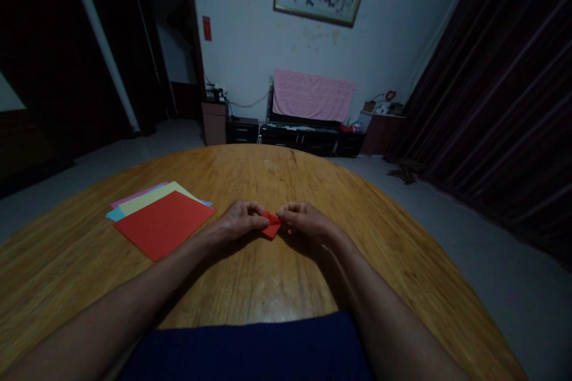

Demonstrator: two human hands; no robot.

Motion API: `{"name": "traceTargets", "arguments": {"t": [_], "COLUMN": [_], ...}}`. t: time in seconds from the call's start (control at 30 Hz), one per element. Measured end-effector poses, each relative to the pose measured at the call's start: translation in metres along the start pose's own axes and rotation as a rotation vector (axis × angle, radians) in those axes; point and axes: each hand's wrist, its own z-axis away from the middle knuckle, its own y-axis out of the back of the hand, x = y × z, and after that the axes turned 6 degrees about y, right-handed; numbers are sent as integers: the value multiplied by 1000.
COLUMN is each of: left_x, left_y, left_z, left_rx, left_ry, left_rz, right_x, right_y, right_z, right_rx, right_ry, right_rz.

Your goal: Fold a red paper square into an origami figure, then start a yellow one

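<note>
A small folded piece of red paper (271,225) sits between both hands at the middle of the round wooden table (277,274). My left hand (241,219) pinches its left side with curled fingers. My right hand (301,218) pinches its right side the same way. Most of the paper is hidden by the fingers. Both forearms rest low over the tabletop.
A stack of coloured paper sheets (161,217), red on top with yellow, pink and blue beneath, lies to the left of my hands. Beyond the table stand a low dark cabinet (308,137) with a pink cloth (313,95) and a dark curtain (504,101) at the right.
</note>
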Motion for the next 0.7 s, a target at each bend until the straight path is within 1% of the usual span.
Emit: {"name": "traceTargets", "arguments": {"t": [0.03,0.1,0.2,0.33,0.43,0.53,0.6,0.7], "left_x": [0,1,3,4,7,7,6,2], "left_y": [1,2,3,3,3,4,6,7], "left_z": [1,4,5,5,7,7,6,4], "left_rx": [-33,-84,-102,-83,-75,-76,-76,-121], "left_ry": [8,25,59,68,78,83,94,84], "left_rz": [102,228,269,270,242,287,319,401], "right_x": [2,6,9,5,0,-1,3,15], "right_y": [3,9,14,8,2,3,5,6], "right_z": [0,-2,-2,4,8,6,3,-4], "right_rx": [32,-44,-123,-114,-138,-174,-182,-180], "right_ry": [41,61,61,13,-1,6,33,65], "right_rz": [-93,-190,-236,-328,-302,-211,-198,-242]}}
